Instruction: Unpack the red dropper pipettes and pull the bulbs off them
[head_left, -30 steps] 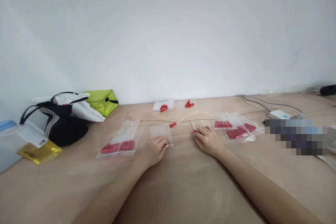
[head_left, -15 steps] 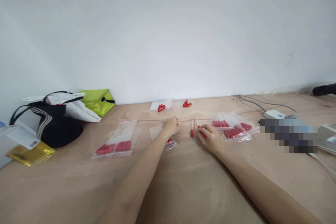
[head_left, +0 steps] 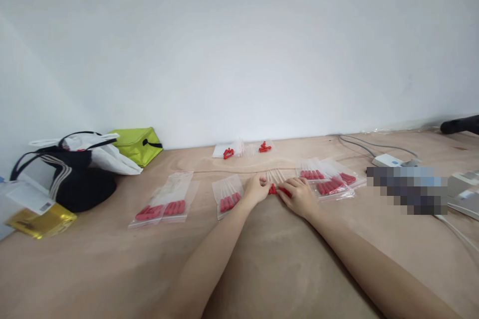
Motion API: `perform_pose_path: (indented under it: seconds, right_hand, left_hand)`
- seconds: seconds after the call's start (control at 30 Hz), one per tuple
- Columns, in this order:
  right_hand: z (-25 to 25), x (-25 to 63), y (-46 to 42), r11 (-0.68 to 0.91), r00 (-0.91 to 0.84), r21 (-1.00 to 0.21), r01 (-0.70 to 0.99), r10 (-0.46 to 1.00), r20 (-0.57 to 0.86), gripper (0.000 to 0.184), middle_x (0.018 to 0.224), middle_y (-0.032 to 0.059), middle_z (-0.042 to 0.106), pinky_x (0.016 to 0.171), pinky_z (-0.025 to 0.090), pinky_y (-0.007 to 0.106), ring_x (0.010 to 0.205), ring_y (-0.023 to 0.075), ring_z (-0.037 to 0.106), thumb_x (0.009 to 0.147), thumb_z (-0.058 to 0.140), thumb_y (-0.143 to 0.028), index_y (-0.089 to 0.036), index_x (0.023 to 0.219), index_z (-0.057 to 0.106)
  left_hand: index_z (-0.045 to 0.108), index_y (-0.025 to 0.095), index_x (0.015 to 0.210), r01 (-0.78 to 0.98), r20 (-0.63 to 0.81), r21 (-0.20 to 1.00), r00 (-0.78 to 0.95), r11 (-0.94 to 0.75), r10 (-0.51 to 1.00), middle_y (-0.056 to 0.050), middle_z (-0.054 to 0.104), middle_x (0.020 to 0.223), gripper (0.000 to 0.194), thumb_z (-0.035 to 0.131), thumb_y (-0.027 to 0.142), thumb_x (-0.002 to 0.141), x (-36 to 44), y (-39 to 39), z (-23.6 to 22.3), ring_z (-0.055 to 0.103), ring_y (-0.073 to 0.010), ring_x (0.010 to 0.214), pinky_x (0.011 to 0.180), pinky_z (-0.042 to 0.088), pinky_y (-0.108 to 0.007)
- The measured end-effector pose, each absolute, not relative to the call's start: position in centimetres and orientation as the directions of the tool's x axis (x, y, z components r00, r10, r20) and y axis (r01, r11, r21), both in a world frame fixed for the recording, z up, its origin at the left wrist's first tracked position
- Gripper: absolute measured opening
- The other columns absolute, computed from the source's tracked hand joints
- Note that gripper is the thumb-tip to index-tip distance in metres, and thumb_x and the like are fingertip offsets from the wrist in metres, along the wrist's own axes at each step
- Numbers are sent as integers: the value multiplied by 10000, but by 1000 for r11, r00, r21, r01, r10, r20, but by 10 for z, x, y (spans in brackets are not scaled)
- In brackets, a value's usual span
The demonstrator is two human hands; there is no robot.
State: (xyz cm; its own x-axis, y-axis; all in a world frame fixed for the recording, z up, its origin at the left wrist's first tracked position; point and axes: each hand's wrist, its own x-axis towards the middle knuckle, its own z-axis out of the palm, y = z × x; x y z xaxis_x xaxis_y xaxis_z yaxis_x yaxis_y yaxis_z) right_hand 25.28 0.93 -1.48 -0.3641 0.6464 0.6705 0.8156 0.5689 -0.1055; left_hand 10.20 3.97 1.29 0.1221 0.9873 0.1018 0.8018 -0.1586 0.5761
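Note:
Several droppers (head_left: 273,189) with red bulbs and thin pale stems lie side by side on the wooden table, stems pointing to the wall. From the left, my left hand (head_left: 257,189) pinches at the red bulb on that end; its fingertips are partly hidden. My right hand (head_left: 300,196) is closed over the bulbs at the other end and covers part of them. Just left of my left hand is a clear zip bag (head_left: 226,187) with several more such droppers in it.
More bags of red-bulbed droppers lie at left (head_left: 164,207) and right (head_left: 331,184). Two small piles of red bulbs (head_left: 228,153) (head_left: 264,147) rest by the wall. Farther left are a black bag (head_left: 86,192) and a lime-green bag (head_left: 136,145). A power strip (head_left: 389,160) with cables stands right.
My left hand has moved right, off the small zip bag, to the droppers beside my right hand. The bag's contents now show. My right hand has stayed nearly in place.

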Motion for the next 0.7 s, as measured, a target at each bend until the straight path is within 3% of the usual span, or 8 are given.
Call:
perform_pose_path:
  seconds: [0.1,0.17,0.23,0.3,0.37,0.53,0.7]
  right_hand:
    - [-12,253,8,519,-323,-104,849,664,674,163,731,31,626,743,292,308,760,153,525,811,476,-240,-197,766,626]
    - [-11,252,7,498,-293,-116,860,666,686,175,725,27,627,754,276,316,754,152,520,814,465,-227,-198,749,625]
    - [-10,249,5,509,-283,-135,850,657,699,172,725,24,627,758,268,318,756,150,515,811,467,-221,-199,756,628]
    - [-9,243,2,559,-309,-146,816,636,707,161,726,22,624,760,265,318,754,144,509,808,478,-230,-206,776,634]
    - [-9,233,-2,635,-381,-141,759,610,695,149,737,18,619,765,264,320,754,140,499,803,494,-262,-220,805,637]
    - [-10,204,-11,744,-527,-121,657,568,633,185,786,11,604,778,259,332,807,153,478,775,544,-369,-245,886,626]
    - [-13,194,-10,713,-520,-70,698,572,634,119,764,13,590,783,238,339,800,152,458,804,516,-269,-240,829,628]
  left_hand:
    - [580,148,879,776,141,590,172,-223,975,-59,661,788,167,524,264,773,81,28,22,618,-150,703,664,472,-260]
    - [592,166,861,769,185,572,218,-285,958,-58,650,872,162,533,284,767,55,13,30,604,-168,805,753,462,-292]
    - [602,180,871,770,282,475,325,-426,903,-65,631,939,191,547,323,757,24,-6,35,565,-204,928,850,424,-350]
    - [575,204,1007,774,311,368,419,-515,853,-83,567,1116,349,593,392,714,-4,-25,36,514,-241,1036,899,395,-405]
    - [483,232,1164,778,243,340,470,-529,848,-88,483,1242,503,598,410,708,-24,-40,32,462,-250,1118,926,383,-414]
    - [457,211,1127,738,236,447,448,-505,862,-72,555,1144,344,493,253,788,-28,-43,20,529,-197,1034,886,426,-363]
    - [505,214,937,672,242,528,468,-520,850,-38,589,1054,141,458,229,805,-8,-29,19,552,-173,982,857,436,-324]
